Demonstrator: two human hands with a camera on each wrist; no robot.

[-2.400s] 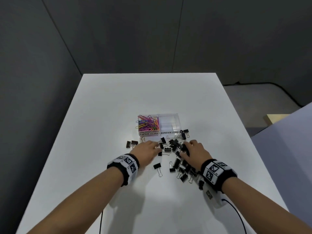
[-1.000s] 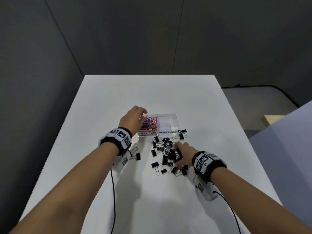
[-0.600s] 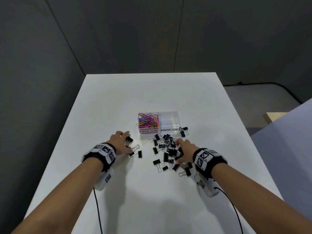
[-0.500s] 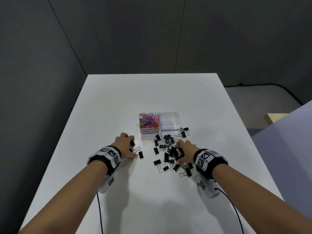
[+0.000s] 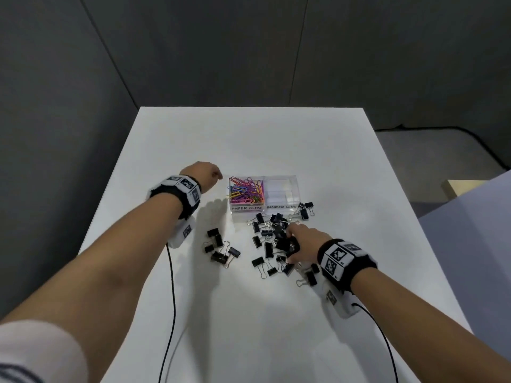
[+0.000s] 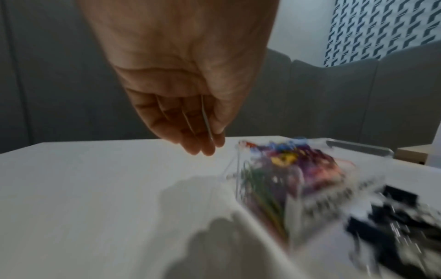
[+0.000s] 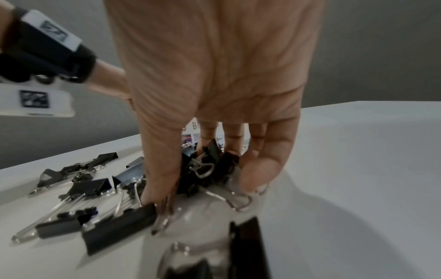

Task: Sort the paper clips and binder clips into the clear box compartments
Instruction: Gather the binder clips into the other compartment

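A clear two-compartment box (image 5: 297, 190) stands mid-table. Its left compartment, labelled PAPER CLIPS, holds coloured paper clips (image 5: 246, 190); the right one, labelled BINDER CLIPS, looks bare. My left hand (image 5: 206, 175) hovers just left of the box and pinches a thin silver paper clip (image 6: 205, 119) between thumb and fingers (image 6: 198, 149). The box (image 6: 238, 169) is blurred in the left wrist view. My right hand (image 5: 297, 239) rests in the pile of black binder clips (image 5: 266, 236), fingers curled round a bunch of them (image 7: 207, 160).
A small group of binder clips (image 5: 219, 248) lies left of the main pile, and a few more (image 5: 305, 210) lie at the box's front right corner. Wrist-camera cables (image 5: 171, 286) trail toward the table's near edge. Grey walls stand behind the table (image 5: 249, 139).
My left hand has left the small group of binder clips, risen and moved forward to the box's left side. My right hand has stayed in the pile, closing on the clips.
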